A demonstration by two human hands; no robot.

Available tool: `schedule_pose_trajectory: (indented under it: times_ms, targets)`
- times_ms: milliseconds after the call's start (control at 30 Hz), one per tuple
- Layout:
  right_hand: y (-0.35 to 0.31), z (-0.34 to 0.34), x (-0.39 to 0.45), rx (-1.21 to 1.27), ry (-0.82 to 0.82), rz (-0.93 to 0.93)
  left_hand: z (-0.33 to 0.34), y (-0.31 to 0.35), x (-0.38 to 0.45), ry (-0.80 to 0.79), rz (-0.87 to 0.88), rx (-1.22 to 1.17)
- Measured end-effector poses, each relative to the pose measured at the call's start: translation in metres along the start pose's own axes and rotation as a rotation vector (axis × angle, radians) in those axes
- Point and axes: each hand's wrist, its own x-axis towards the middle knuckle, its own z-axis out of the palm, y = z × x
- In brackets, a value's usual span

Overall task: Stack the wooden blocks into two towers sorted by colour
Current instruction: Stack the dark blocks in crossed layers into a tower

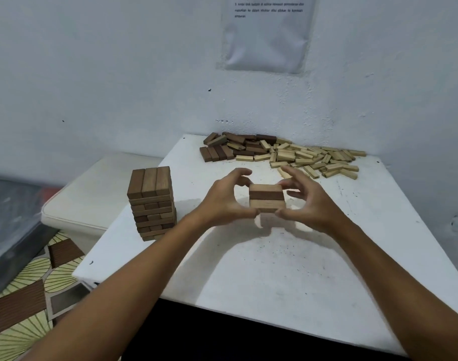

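Observation:
A tower of dark brown blocks (152, 203) stands on the left part of the white table (248, 269). Between my hands, above the table's middle, is a set of three brown blocks (267, 198) lying side by side. My left hand (227, 198) grips its left end and my right hand (304, 200) grips its right end, fingers curled around it. At the back lie loose dark blocks (233, 147) on the left and a heap of pale blocks (313, 158) on the right.
The white wall stands right behind the loose blocks, with a plastic-sleeved sheet (268, 32) taped on it. A white cushion (92, 194) lies left of the table, above a patterned floor mat (27, 295).

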Motion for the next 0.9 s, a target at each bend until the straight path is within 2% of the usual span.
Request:
schedule_pose_trajectory:
  times_ms: [167, 300, 400, 633, 900]
  targets:
    - [-0.032, -0.022, 0.020, 0.069, 0.055, -0.074, -0.023, 0.030, 0.010, 0.122, 0.021, -0.100]
    - [-0.058, -0.024, 0.037, 0.150, 0.062, -0.134, -0.054, 0.047, 0.012, 0.160, 0.037, -0.154]
    - [-0.076, -0.014, 0.051, 0.203, 0.043, -0.160, -0.082, 0.052, 0.007, 0.181, 0.041, -0.097]
    - [-0.106, 0.034, 0.089, 0.193, -0.054, -0.215, -0.145, 0.033, -0.016, 0.200, -0.031, 0.051]
    - [-0.122, 0.092, 0.113, 0.167, -0.170, -0.246, -0.182, -0.005, -0.051, 0.228, -0.122, 0.041]
